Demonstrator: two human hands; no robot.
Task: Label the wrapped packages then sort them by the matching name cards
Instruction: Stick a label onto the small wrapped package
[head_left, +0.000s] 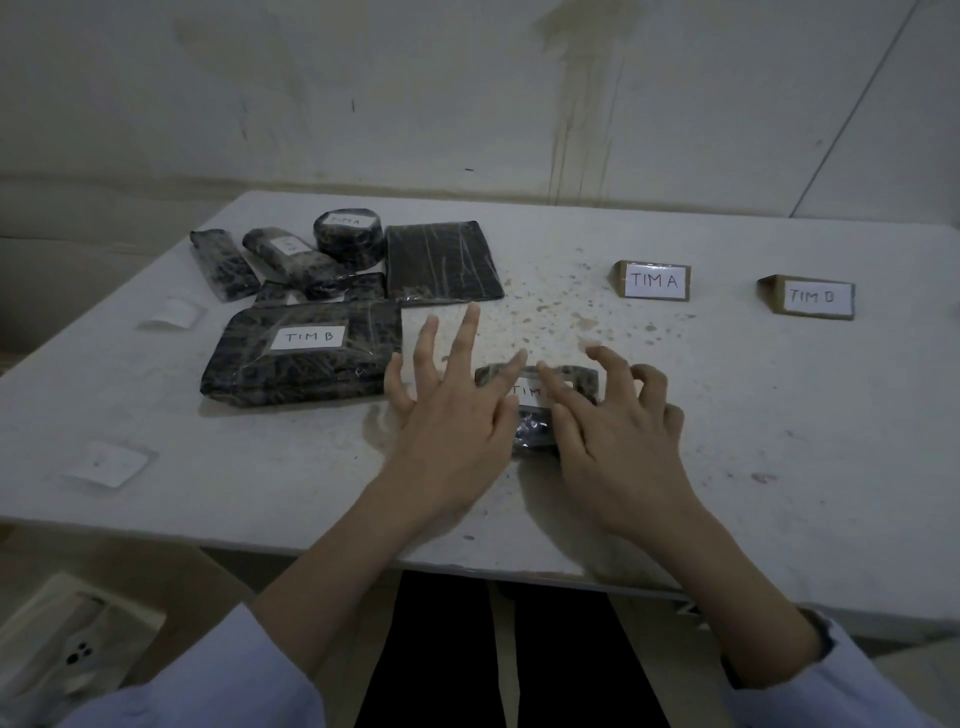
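At the bench's (805, 426) near middle, the package (532, 435) lies beneath the left hand (452, 415) and right hand (618, 441) (fingers (558, 397) spread, pressing its label (525, 396), gripping nothing).

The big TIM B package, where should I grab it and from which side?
Probably by its two short ends, reaching in from the near side. The big TIM B package lies flat and wide, likely too broad for one hand; smaller packages crowd its far edge, while its near edge and left end are free.
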